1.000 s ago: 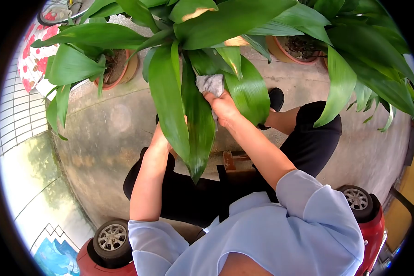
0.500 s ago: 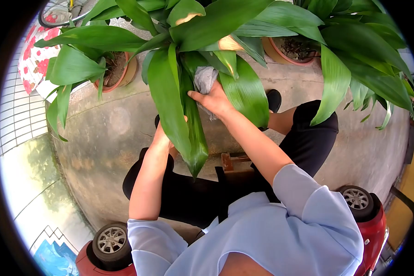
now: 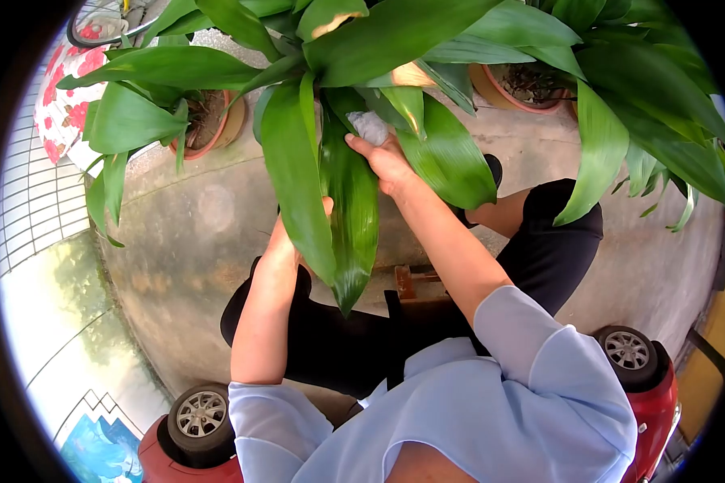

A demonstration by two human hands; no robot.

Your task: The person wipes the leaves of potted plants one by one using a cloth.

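Note:
My right hand (image 3: 387, 163) is closed on a crumpled grey cloth (image 3: 369, 127), its thumb lying over the upper part of a long, glossy green leaf (image 3: 350, 217). Another broad leaf (image 3: 296, 177) hangs just to the left and covers most of my left hand (image 3: 284, 240). Only a thumb tip of that hand shows past the leaf's edge, pressed against the long leaf; its other fingers are hidden. A third wide leaf (image 3: 447, 157) droops to the right of my right hand.
Potted plants stand along the far side, with a clay pot (image 3: 216, 133) at left and another pot (image 3: 511, 92) at right. Red toy-car-like parts with wheels (image 3: 201, 414) flank me. A wooden stool part (image 3: 407, 282) shows between my legs on the concrete floor (image 3: 177, 282).
My right hand and the cloth have shifted slightly right and up, and less cloth shows below the hand. The long leaf has swung a little right, its surface turned more open.

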